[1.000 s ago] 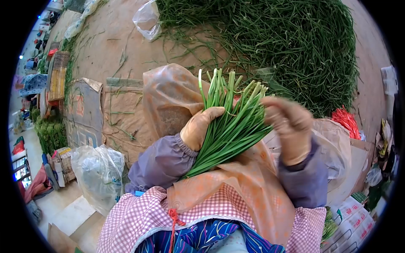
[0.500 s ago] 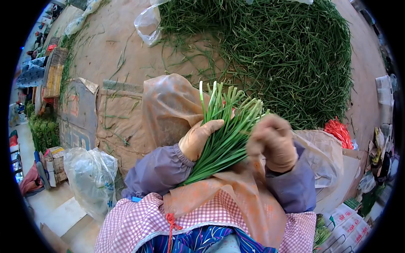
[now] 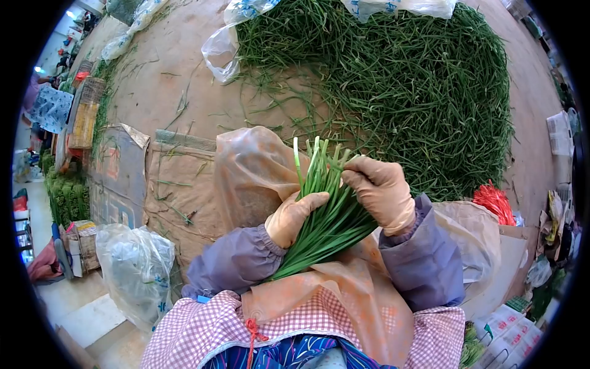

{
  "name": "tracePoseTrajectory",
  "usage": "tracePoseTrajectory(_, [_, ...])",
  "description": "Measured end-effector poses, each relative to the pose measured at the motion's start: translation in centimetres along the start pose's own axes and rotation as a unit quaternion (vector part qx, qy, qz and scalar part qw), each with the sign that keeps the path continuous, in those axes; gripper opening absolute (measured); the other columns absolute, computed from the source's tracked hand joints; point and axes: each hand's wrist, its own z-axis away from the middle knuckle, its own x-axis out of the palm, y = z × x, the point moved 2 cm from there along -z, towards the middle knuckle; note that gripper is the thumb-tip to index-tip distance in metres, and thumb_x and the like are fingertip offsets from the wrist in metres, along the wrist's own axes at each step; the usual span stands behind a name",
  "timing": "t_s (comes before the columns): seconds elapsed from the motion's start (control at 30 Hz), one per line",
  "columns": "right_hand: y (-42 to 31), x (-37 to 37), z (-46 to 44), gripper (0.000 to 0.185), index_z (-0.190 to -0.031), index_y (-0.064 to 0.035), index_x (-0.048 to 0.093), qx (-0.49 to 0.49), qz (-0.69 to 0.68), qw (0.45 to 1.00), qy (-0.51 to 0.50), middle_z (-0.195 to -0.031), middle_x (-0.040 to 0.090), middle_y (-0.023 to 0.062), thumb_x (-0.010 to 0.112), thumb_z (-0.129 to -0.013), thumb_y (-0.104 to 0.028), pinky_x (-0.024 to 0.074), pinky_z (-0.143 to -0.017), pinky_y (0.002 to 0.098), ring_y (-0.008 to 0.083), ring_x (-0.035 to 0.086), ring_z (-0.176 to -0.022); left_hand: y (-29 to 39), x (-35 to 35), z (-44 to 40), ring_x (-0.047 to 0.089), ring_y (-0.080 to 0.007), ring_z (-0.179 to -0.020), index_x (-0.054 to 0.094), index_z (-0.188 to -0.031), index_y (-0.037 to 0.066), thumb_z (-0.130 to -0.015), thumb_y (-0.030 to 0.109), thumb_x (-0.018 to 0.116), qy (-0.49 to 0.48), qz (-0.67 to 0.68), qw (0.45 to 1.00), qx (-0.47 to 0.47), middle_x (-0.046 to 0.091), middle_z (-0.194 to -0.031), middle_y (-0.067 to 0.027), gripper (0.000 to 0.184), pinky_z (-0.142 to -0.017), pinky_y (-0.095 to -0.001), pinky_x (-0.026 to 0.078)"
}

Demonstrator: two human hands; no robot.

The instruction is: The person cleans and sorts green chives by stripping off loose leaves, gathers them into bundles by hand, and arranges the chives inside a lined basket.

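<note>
My gloved left hand is wrapped round a bunch of chives, its thumb lying across the front of the stalks. The pale cut ends point up and away from me, and the long green leaves hang down toward my lap. At the upper right of the bunch, my gloved right hand pinches some stalk ends between thumb and fingers. Its other fingers are curled. A translucent orange-tinted plastic sheet covers my knees beneath the bunch.
A large heap of loose chives lies on the brown ground sheet ahead. A clear plastic bag stands at left, with flattened cardboard beyond it. Red plastic strings lie at right. White crates line the far right.
My right hand, blurred before beside the bunch, has moved up and left to the stalk ends and pinches there. My left hand keeps its grip. The whole view has shifted slightly.
</note>
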Motion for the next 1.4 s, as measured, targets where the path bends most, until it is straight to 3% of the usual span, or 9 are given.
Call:
tracePoseTrajectory(0.1, [-0.5,-2.3,0.6,0.010,-0.086,-0.0023,0.065,0.212,-0.251,0.944,-0.001,-0.056,0.055,0.0003,0.060,-0.091,-0.010,0.0346,-0.039,0.0207,0.0047,0.044,-0.042,-0.3,-0.3,-0.3,0.065,-0.0215,-0.091,0.055,-0.121,0.000,-0.093,0.015,0.050,-0.028,0.004,1.000,-0.007,0.065,-0.106,-0.0116,0.032,-0.082,-0.0333,0.053])
tracePoseTrajectory(0.33, [4.1,-12.6,0.5,0.012,-0.097,-0.0063,0.061,-0.078,-0.618,0.776,0.101,-0.069,0.063,0.0030,0.056,-0.094,-0.017,0.0550,-0.062,0.0292,0.0111,0.059,-0.055,-0.1,0.0,0.0,0.064,-0.0229,-0.094,0.054,-0.122,-0.002,-0.093,0.014,0.049,-0.007,0.011,1.000,-0.020,0.065,-0.109,-0.0128,0.033,-0.085,-0.0345,0.052])
tracePoseTrajectory(0.4, [3.6,-14.3,1.5,0.015,-0.106,-0.0072,0.060,-0.035,-0.372,0.844,0.384,-0.084,0.067,0.0045,0.057,-0.094,-0.016,0.0527,-0.072,0.0266,0.0131,0.063,-0.071,-0.1,0.1,0.0,0.064,-0.0231,-0.095,0.054,-0.122,-0.001,-0.093,0.014,0.049,-0.014,0.011,1.000,-0.016,0.064,-0.110,-0.0130,0.033,-0.087,-0.0351,0.052])
tracePoseTrajectory(0.57, [1.0,-7.9,4.0,0.031,-0.112,-0.0086,0.062,0.003,-0.008,0.988,0.156,-0.103,0.063,0.0078,0.069,-0.084,-0.019,0.0476,-0.084,0.0307,0.0195,0.059,-0.099,0.0,-0.2,-0.2,0.062,-0.0207,-0.097,0.052,-0.124,-0.001,-0.092,0.020,0.053,-0.084,-0.057,0.995,0.019,0.063,-0.112,-0.0114,0.038,-0.088,-0.0350,0.050])
tracePoseTrajectory(0.67, [0.2,-4.8,4.6,0.027,-0.099,-0.0070,0.067,-0.048,0.314,0.944,0.092,-0.098,0.063,0.0109,0.074,-0.077,-0.022,0.0430,-0.089,0.0379,0.0251,0.057,-0.100,0.2,0.8,-0.1,0.058,-0.0164,-0.100,0.050,-0.125,-0.001,-0.086,0.025,0.066,-0.145,-0.119,0.981,0.055,0.061,-0.112,-0.0070,0.049,-0.091,-0.0308,0.046])
tracePoseTrajectory(0.93, [3.9,-4.1,4.2,0.008,-0.084,-0.0035,0.064,-0.066,0.078,0.987,0.128,-0.087,0.063,0.0090,0.069,-0.081,-0.008,0.0486,-0.078,0.0342,0.0222,0.060,-0.086,-0.6,0.7,-0.2,0.056,-0.0153,-0.102,0.046,-0.127,0.000,-0.080,0.011,0.072,-0.120,-0.237,0.958,0.107,0.059,-0.113,-0.0071,0.055,-0.092,-0.0305,0.045])
tracePoseTrajectory(1.13, [6.9,-16.9,4.1,0.016,-0.098,-0.0047,0.068,0.018,-0.061,0.830,0.554,-0.098,0.069,0.0087,0.069,-0.084,-0.013,0.0491,-0.086,0.0317,0.0163,0.063,-0.090,0.1,0.6,0.2,0.059,-0.0177,-0.096,0.050,-0.123,-0.001,-0.081,0.001,0.058,-0.048,-0.147,0.988,0.022,0.060,-0.108,-0.0079,0.043,-0.088,-0.0305,0.048])
tracePoseTrajectory(1.23, [3.0,-14.4,4.4,0.043,-0.126,-0.0029,0.054,-0.086,0.304,0.841,0.440,-0.122,0.059,0.0131,0.066,-0.086,-0.010,0.0438,-0.097,0.0340,0.0220,0.054,-0.113,0.2,1.1,0.1,0.059,-0.0184,-0.094,0.049,-0.124,-0.002,-0.077,0.004,0.058,-0.052,-0.150,0.986,0.043,0.060,-0.106,-0.0089,0.048,-0.087,-0.0311,0.049])
tracePoseTrajectory(1.4, [-0.8,-4.7,3.6,0.024,-0.093,-0.0143,0.068,-0.242,0.414,0.876,0.061,-0.090,0.064,0.0010,0.073,-0.072,-0.025,0.0250,-0.107,0.0453,0.0213,0.059,-0.100,0.4,1.1,0.2,0.058,-0.0190,-0.102,0.047,-0.128,-0.001,-0.079,0.004,0.056,-0.083,-0.148,0.985,0.025,0.059,-0.115,-0.0097,0.049,-0.091,-0.0310,0.047])
